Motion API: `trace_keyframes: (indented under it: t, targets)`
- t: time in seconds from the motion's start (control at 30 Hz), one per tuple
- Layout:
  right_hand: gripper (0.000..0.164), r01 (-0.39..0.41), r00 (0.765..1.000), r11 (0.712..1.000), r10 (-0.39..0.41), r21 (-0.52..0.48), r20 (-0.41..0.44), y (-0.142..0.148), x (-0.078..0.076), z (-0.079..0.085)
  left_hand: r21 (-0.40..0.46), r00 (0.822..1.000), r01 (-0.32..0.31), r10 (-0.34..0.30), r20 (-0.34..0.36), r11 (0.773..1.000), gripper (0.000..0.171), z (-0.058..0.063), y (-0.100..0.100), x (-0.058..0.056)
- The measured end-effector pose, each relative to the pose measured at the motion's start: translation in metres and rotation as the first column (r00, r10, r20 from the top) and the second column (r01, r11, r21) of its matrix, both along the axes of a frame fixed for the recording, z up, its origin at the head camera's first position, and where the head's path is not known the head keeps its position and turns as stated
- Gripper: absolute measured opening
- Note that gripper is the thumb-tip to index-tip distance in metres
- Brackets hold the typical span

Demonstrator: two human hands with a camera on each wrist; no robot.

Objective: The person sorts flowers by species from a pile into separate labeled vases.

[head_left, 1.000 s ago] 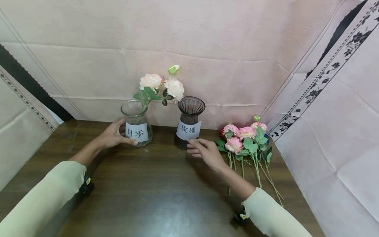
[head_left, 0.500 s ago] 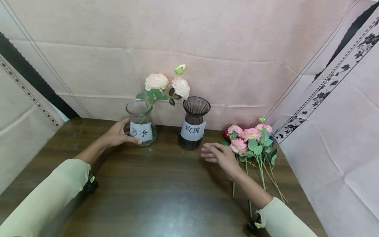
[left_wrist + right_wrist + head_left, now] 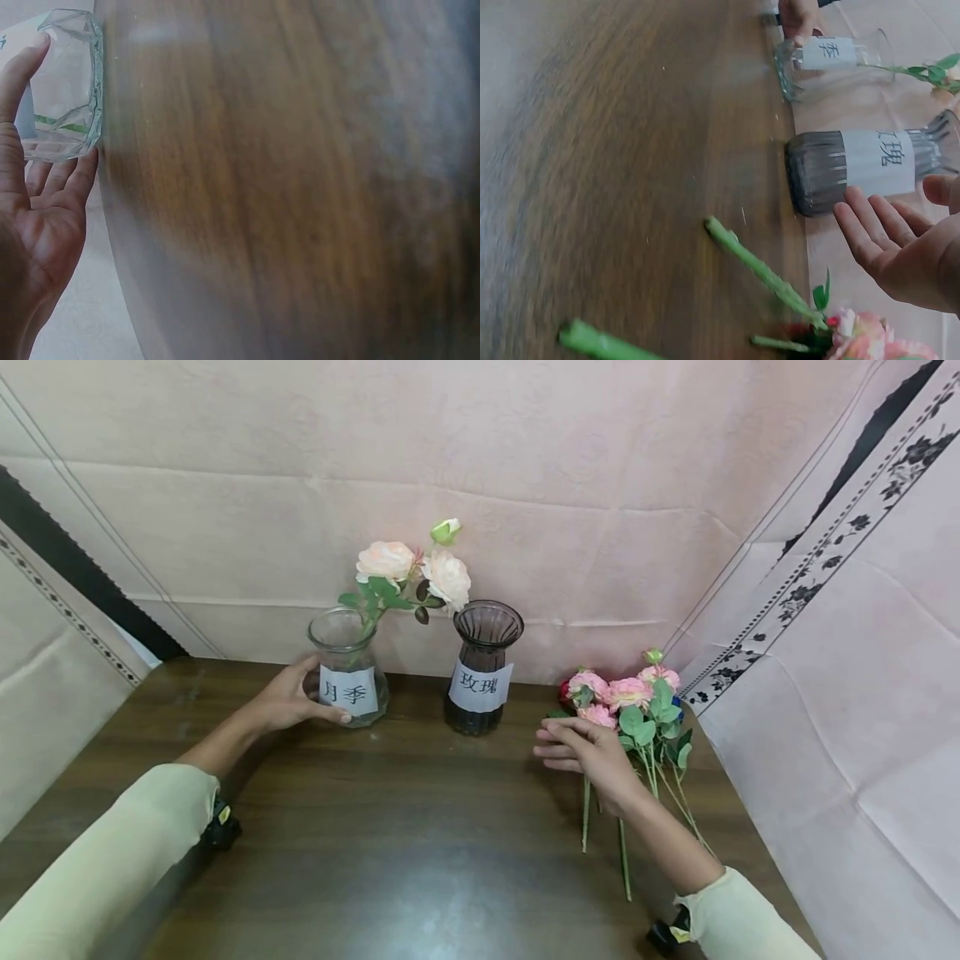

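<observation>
The left grip (image 3: 288, 698) holds the clear vase (image 3: 351, 682) with pale flowers (image 3: 385, 562). The right grip (image 3: 597, 757) is loose and free, near pink flowers (image 3: 630, 692) on the bench (image 3: 420, 827).

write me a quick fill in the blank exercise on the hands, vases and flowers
1. Of the clear vase and the dark vase, the left hand grips the ____ one.
2. The right hand holds ____.
3. The pale flowers stand in a vase, while the pink flowers lie on the ____.

Missing words: clear; nothing; table
</observation>
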State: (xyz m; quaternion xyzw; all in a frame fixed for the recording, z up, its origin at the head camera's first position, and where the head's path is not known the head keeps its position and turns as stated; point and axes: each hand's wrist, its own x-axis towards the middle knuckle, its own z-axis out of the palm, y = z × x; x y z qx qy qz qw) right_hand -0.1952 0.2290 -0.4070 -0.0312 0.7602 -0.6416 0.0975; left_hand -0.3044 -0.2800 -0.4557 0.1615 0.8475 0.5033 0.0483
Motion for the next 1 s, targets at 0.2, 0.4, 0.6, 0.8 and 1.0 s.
trace_keyframes:
  t: [0.2, 0.4, 0.6, 0.8, 1.0]
  targets:
    - [0.048, 0.002, 1.000, 1.000, -0.002, -0.004, 0.002, 0.017, 0.003, 0.004, -0.019, 1.000, 0.001, -0.001, 0.003, 1.000, 0.126, 0.003, -0.002, 0.000]
    - [0.060, 0.013, 0.999, 1.000, -0.012, -0.021, 0.036, 0.035, 0.003, 0.006, -0.018, 1.000, -0.006, 0.006, 0.000, 1.000, 0.125, 0.002, -0.001, 0.000]
    - [0.061, 0.012, 0.997, 0.997, -0.006, -0.079, 0.073, 0.053, 0.003, 0.005, -0.025, 1.000, -0.004, 0.004, -0.006, 1.000, 0.121, 0.000, 0.000, -0.001]
    - [0.061, 0.008, 0.996, 0.993, 0.003, -0.118, 0.085, 0.070, 0.005, 0.002, -0.029, 1.000, -0.008, 0.008, -0.005, 1.000, 0.119, 0.000, 0.000, 0.000]
    - [0.055, 0.016, 0.996, 0.991, -0.004, -0.131, 0.087, 0.083, 0.009, 0.002, -0.035, 1.000, -0.011, 0.011, -0.008, 0.999, 0.120, 0.000, -0.001, -0.001]
